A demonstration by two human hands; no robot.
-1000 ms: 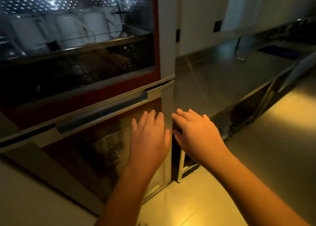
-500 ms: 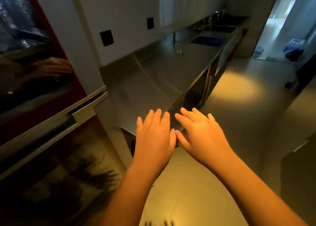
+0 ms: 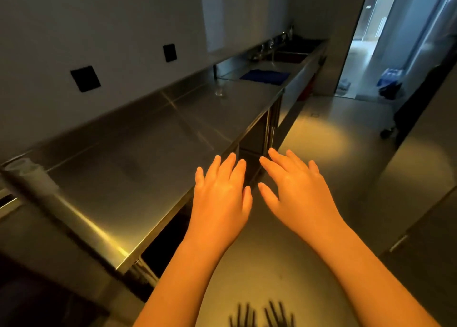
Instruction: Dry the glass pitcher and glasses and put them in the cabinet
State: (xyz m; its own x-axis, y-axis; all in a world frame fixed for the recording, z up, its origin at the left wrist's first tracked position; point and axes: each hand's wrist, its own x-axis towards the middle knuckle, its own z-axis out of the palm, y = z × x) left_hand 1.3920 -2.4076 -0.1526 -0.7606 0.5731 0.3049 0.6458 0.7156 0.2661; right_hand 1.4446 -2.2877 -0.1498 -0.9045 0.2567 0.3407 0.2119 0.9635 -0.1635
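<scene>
While the left hand and the right hand are held out with fingers straight and nothing gripped, one clear glass is seen far along the counter, well apart from them, near a blue cloth. It is judged light, stiff, fragile and slippery when wet, so it is best taken round its side wall. No pitcher is seen. A sink lies beyond the cloth. Distance, not clutter, is judged the obstacle.

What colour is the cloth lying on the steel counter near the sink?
Dark blue; the cloth shows only in the head view, far down the counter.
</scene>
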